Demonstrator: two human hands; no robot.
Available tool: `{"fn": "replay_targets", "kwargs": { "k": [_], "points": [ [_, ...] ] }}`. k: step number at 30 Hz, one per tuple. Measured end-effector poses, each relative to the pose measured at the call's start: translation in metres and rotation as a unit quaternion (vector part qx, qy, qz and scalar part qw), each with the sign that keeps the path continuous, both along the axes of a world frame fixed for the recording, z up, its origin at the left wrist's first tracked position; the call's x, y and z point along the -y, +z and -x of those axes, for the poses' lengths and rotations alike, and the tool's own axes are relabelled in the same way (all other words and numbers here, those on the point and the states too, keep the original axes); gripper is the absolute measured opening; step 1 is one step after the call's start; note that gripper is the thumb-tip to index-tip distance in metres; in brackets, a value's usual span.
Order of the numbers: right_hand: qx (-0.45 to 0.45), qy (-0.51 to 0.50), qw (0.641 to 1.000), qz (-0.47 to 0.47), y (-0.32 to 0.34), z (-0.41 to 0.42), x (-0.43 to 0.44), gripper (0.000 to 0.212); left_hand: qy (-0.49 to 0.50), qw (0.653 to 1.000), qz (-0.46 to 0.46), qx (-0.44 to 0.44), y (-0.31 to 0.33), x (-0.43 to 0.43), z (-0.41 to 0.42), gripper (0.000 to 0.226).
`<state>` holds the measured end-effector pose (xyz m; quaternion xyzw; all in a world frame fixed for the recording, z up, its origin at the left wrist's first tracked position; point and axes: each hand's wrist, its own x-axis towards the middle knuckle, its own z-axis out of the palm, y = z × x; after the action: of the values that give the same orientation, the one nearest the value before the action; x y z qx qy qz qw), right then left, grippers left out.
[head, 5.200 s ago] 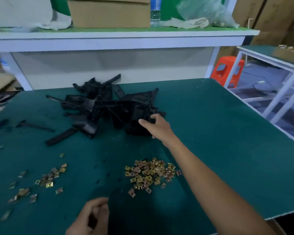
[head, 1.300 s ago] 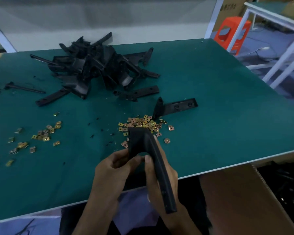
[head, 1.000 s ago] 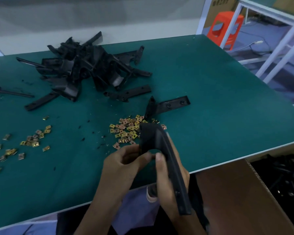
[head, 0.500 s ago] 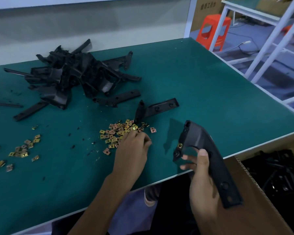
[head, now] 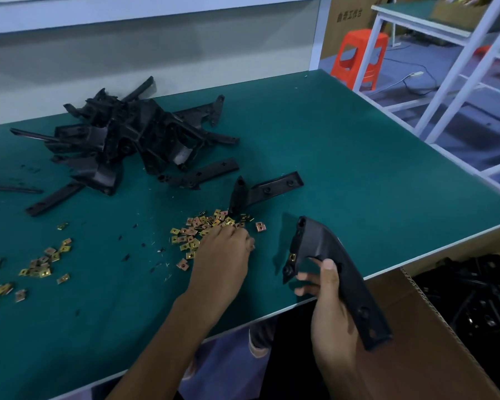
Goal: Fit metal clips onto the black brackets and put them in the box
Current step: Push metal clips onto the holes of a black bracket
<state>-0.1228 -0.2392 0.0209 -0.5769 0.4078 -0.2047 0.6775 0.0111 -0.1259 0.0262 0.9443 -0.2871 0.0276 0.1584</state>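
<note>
My right hand (head: 329, 313) grips the black bracket (head: 318, 241), while my left hand (head: 223, 258) covers the clip pile (head: 202, 223), fingertips hidden, so I cannot tell whether they pinch one.

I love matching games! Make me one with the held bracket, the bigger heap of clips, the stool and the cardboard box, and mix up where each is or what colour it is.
Things:
1. held bracket
2. bigger heap of clips
3. stool
4. cardboard box

Clues:
A. orange
B. touched by the left hand
C. below the near edge of the table
D. gripped by the right hand

Pairs: 1-D, 2-B, 3-A, 4-C.
</note>
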Motion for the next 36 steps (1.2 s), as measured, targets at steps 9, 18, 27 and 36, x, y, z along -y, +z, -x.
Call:
{"fn": "replay_targets", "kwargs": {
  "k": [9,18,27,36],
  "points": [
    [-0.007,0.016,1.0,-0.003,-0.001,-0.001,0.002,0.049,0.086,0.986,0.144,-0.023,0.0,-0.022,-0.008,0.038],
    [-0.027,0.011,0.999,-0.014,0.008,0.002,0.001,0.058,0.166,0.978,0.121,0.031,0.01,-0.035,-0.042,0.053],
    [0.094,-0.005,0.994,-0.058,0.011,-0.01,-0.003,0.033,0.125,0.908,0.341,-0.208,0.017,-0.033,-0.017,0.014],
    [0.265,0.076,0.918,-0.286,0.019,-0.033,-0.031,0.027,0.109,0.741,0.546,-0.375,0.032,-0.049,0.024,0.025]
  ]
}}
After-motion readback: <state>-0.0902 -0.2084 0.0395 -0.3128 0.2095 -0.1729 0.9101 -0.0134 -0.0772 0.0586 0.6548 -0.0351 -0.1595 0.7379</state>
